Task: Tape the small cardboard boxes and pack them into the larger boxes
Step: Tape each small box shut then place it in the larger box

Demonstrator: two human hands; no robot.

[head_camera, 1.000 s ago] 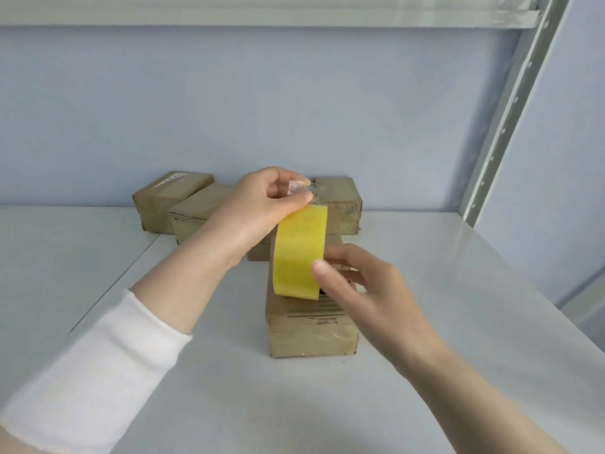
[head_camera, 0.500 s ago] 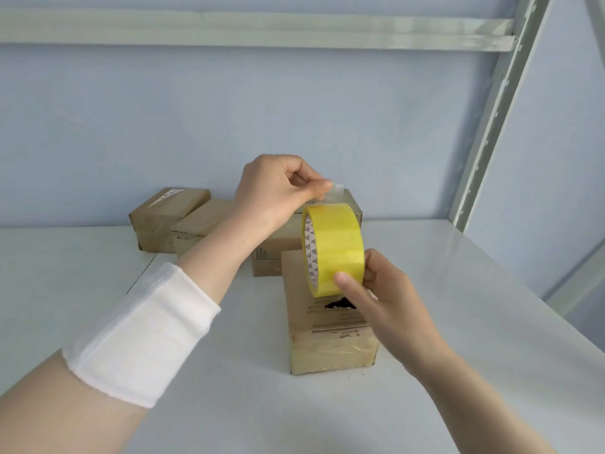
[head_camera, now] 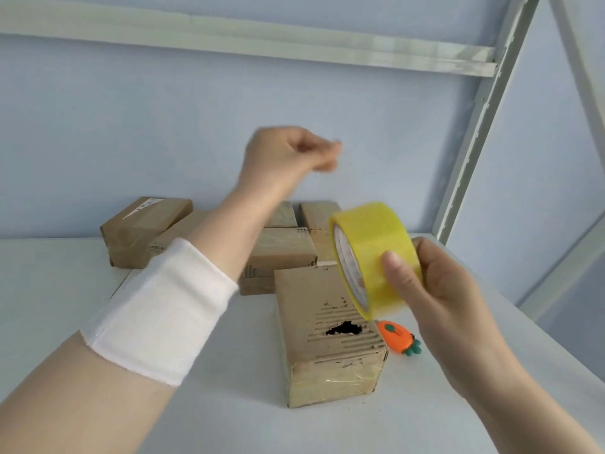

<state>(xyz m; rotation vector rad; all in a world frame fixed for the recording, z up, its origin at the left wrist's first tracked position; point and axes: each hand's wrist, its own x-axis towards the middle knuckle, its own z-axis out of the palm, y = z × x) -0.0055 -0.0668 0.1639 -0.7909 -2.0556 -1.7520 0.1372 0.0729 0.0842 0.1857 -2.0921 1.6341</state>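
Observation:
My right hand (head_camera: 435, 290) grips a yellow tape roll (head_camera: 373, 244) by its outer band, held on edge above the far right corner of a small cardboard box (head_camera: 324, 339). That box lies on the white table (head_camera: 59, 290) and has a torn hole in its top. My left hand (head_camera: 288, 155) is raised above and left of the roll, blurred, with fingertips pinched together as on the tape's free end. The clear strip itself is too faint to make out.
Several more small cardboard boxes (head_camera: 144, 224) lie grouped behind, against the blue wall. A small orange carrot-shaped cutter (head_camera: 397, 339) lies right of the near box. A metal shelf post (head_camera: 474, 126) rises at the right and a shelf beam (head_camera: 229, 34) runs overhead.
My left hand has pulled up and away from the roll. My right hand has carried the roll to the right. The view has tilted up, and the cutter has come into sight.

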